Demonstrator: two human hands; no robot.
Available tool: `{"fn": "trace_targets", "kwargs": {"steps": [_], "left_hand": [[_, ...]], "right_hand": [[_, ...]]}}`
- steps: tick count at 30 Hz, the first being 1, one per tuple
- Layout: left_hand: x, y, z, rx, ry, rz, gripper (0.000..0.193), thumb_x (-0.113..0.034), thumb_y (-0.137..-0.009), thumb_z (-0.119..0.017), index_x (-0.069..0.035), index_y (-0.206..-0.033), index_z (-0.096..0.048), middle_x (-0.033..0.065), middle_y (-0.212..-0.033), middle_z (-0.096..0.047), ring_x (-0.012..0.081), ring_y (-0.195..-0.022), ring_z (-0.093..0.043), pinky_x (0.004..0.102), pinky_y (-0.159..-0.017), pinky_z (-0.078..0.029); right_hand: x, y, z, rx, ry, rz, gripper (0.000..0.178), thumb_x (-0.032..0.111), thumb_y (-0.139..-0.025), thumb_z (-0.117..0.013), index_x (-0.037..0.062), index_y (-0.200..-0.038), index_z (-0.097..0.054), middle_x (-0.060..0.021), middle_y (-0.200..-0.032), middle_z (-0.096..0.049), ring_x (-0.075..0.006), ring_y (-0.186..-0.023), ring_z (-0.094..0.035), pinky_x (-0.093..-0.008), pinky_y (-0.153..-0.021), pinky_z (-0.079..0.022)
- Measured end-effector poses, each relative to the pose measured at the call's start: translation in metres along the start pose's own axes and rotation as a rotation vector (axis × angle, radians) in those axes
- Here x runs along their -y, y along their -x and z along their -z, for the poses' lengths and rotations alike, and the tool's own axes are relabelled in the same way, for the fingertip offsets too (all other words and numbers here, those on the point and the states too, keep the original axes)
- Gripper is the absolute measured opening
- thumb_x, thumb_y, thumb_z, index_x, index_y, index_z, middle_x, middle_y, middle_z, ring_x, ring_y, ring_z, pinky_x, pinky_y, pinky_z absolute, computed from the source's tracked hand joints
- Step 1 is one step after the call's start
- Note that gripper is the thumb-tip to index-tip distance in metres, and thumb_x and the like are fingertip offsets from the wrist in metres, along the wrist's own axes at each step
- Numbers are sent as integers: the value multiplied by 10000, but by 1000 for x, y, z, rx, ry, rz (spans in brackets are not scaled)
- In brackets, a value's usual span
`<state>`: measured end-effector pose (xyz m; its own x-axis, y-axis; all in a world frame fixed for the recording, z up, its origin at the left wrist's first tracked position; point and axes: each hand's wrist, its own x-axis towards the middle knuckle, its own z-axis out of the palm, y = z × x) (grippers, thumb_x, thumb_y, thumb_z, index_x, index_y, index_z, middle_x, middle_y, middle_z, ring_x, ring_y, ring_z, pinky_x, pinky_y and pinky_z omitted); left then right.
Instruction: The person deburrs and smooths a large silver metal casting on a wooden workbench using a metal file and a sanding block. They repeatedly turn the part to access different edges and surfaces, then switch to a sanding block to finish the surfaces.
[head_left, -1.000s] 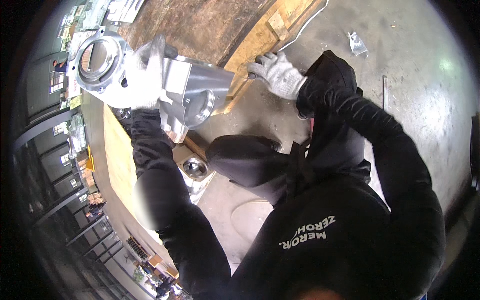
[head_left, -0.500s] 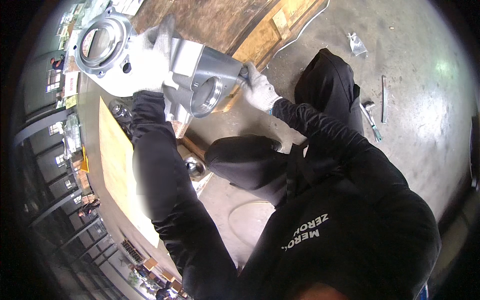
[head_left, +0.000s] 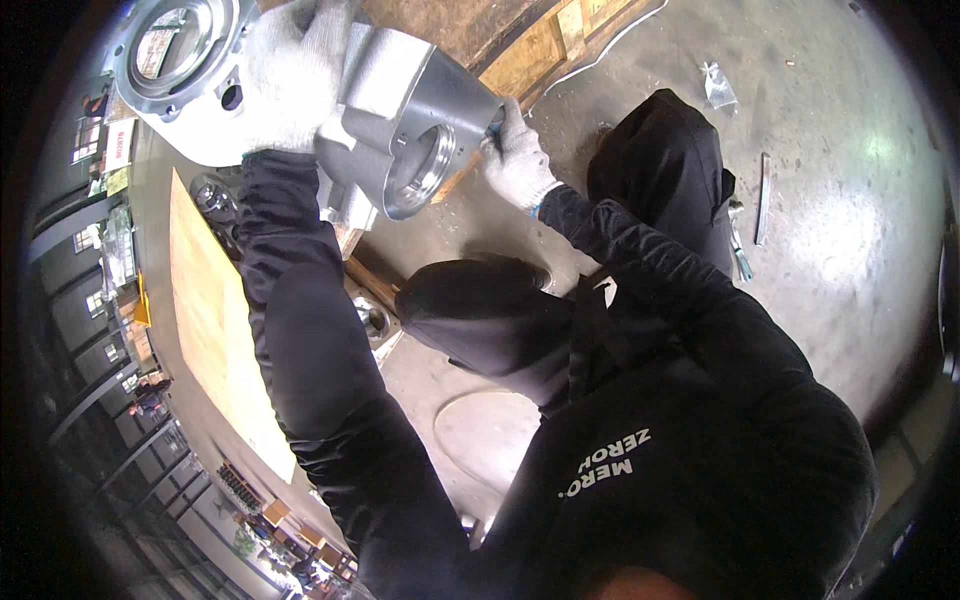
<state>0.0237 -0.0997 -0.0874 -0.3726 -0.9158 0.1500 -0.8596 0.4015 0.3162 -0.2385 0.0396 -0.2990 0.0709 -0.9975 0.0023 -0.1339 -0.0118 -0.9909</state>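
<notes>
At far left, the metal casting [head_left: 425, 105] is held at two places, presumably so its weight is balanced: its middle is gripped by the left hand [head_left: 293, 85], its right end by the right hand [head_left: 517, 165]

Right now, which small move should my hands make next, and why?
I would perhaps settle the right hand more securely on the metal housing: the left hand lies across the housing's middle, while the right is only at one end's edge, and how firmly it holds there cannot be seen.
</notes>
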Motion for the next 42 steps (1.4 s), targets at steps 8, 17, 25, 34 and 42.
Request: {"fn": "trace_targets", "kwargs": {"steps": [8,17,25,34,42], "left_hand": [[-18,-4,-43,-118,-165,-20,365,-332,-1008,-629,-38,-1208,-710,219,-1109,-707,359,-1017,-679,429,-922,-520],[-19,2,-44,-135,-161,-1,392,-349,-1002,-630,-19,-1199,-713,228,-1114,-713,367,-1017,-687,431,-929,-522],[-19,-3,-41,-150,-166,-8,418,-363,-996,-632,-2,-1190,-716,235,-1119,-719,374,-1017,-694,432,-935,-524],[-22,-8,-39,-206,-203,-11,447,-379,-990,-633,16,-1180,-719,244,-1124,-725,381,-1017,-701,434,-943,-527],[-69,-18,-63,-338,-116,146,509,-439,-981,-628,19,-1174,-738,256,-1121,-737,389,-1062,-710,433,-966,-527]], "right_hand": [[-28,-1,-13,-109,27,99,528,23,-879,-545,-6,-1383,-390,-326,-971,-661,-542,-955,-659,-518,-825,-543],[-13,18,-22,-54,-28,45,301,42,-925,-602,36,-1191,-462,-288,-995,-649,-525,-978,-643,-542,-803,-518],[-23,28,-37,-115,54,128,304,57,-927,-623,26,-1184,-462,-286,-991,-649,-521,-959,-647,-541,-792,-520],[-34,44,-36,324,159,412,311,111,-939,-627,43,-1216,-502,-265,-1047,-657,-477,-1032,-644,-545,-850,-505],[-47,52,3,-67,-514,-305,328,329,-1004,-677,99,-1221,-589,-69,-915,-658,-204,-676,-620,-357,-597,-507]]}}
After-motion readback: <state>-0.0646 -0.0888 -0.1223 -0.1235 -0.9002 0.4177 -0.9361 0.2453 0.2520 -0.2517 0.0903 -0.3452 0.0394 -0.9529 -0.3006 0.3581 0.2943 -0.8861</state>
